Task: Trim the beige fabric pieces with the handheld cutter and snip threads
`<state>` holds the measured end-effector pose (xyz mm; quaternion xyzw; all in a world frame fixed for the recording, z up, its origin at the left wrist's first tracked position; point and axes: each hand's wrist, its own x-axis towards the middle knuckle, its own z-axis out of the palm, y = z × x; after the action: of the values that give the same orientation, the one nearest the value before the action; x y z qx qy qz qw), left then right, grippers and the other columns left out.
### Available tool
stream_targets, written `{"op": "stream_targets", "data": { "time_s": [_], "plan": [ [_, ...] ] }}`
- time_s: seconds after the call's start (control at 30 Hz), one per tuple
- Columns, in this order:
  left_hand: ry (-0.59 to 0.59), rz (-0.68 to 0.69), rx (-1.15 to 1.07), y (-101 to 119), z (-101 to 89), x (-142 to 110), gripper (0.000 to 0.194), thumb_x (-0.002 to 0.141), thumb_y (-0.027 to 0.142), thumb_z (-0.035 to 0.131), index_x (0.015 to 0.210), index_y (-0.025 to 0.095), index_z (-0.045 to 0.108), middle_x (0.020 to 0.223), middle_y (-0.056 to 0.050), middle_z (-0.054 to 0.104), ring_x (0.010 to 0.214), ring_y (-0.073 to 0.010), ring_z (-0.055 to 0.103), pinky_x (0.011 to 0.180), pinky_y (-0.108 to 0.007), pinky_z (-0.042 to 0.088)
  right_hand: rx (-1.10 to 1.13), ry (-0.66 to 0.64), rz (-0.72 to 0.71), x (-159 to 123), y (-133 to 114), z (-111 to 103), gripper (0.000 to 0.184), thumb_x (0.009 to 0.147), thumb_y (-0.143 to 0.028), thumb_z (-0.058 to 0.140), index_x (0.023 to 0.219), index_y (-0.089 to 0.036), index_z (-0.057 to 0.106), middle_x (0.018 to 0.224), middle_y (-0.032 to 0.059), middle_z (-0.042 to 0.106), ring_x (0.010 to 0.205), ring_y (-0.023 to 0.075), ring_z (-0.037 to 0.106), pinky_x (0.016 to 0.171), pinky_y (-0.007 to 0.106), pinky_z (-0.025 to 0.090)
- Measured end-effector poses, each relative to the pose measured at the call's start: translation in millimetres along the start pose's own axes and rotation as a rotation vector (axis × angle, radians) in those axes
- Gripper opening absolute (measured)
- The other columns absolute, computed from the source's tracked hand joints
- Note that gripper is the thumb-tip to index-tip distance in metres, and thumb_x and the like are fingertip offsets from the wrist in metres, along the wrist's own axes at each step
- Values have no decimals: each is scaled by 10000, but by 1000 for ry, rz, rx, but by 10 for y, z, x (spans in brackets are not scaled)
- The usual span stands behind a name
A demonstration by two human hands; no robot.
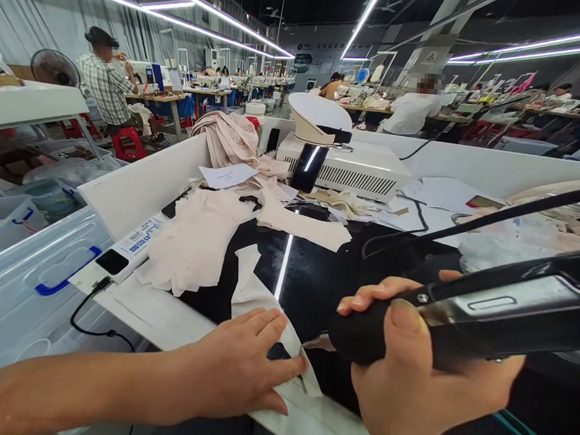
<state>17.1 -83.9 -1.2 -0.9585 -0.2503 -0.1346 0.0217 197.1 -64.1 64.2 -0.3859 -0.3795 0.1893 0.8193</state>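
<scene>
My left hand [244,367] lies over a narrow pale fabric piece [259,291] at the near edge of the glossy black work surface [311,272]. Its fingers are stretched out and pressed on the cloth, whose strip runs out past the fingertips. On the right, my right hand [407,391] is wrapped around a black handheld tool [462,316] with a silver panel on its side. The tool's exact kind does not show. Its rounded black end points left, above the surface and apart from the cloth. A stack of pale cut fabric pieces [194,237] lies further left.
A curved fabric piece [309,225] lies behind my hands. Further back are a phone [307,167], a white vented box [348,168] and bundled cloth [229,137]. A white power bank-like device [132,246] sits left. A black cable [468,220] crosses at right. People sit at sewing tables beyond.
</scene>
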Motion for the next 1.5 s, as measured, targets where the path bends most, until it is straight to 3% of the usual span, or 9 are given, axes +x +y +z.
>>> {"op": "stream_targets", "data": {
  "time_s": [0.53,0.7,1.07,1.33,1.5],
  "plan": [
    [-11,-11,-99,10,-74,7,575,988,531,837,1444,221,671,1466,-268,645,1410,-406,670,1206,-557,549,48,21,47,18,-4,33,459,699,-203,867,1086,-301,640,683,-106,716,489,185,641,466,345,583],
    [-7,-6,-120,17,-43,10,598,972,524,857,1453,220,673,1453,-268,638,1394,-418,674,1198,-570,551,49,-62,-10,36,77,26,457,745,-222,893,1112,-278,627,709,-96,725,496,163,646,487,334,600],
    [-24,3,-146,-28,-48,11,576,999,523,825,1470,225,677,1467,-254,627,1403,-424,652,1206,-582,540,79,-115,-35,62,176,81,394,812,-233,890,1098,-268,620,753,-89,718,536,146,650,512,318,598],
    [25,77,-180,-164,-10,-25,486,1085,524,699,1466,221,692,1446,-228,633,1348,-376,671,1228,-569,517,18,-127,-70,40,220,54,449,859,-383,937,1156,-253,626,787,-65,706,569,144,631,535,330,599],
    [74,97,-237,-252,-27,-57,491,1162,523,545,1506,195,669,1443,-205,655,1339,-315,670,1230,-461,525,12,-118,-57,-13,178,31,505,839,-395,952,1192,-259,618,778,-65,710,558,163,649,545,354,594]
  ]
}}
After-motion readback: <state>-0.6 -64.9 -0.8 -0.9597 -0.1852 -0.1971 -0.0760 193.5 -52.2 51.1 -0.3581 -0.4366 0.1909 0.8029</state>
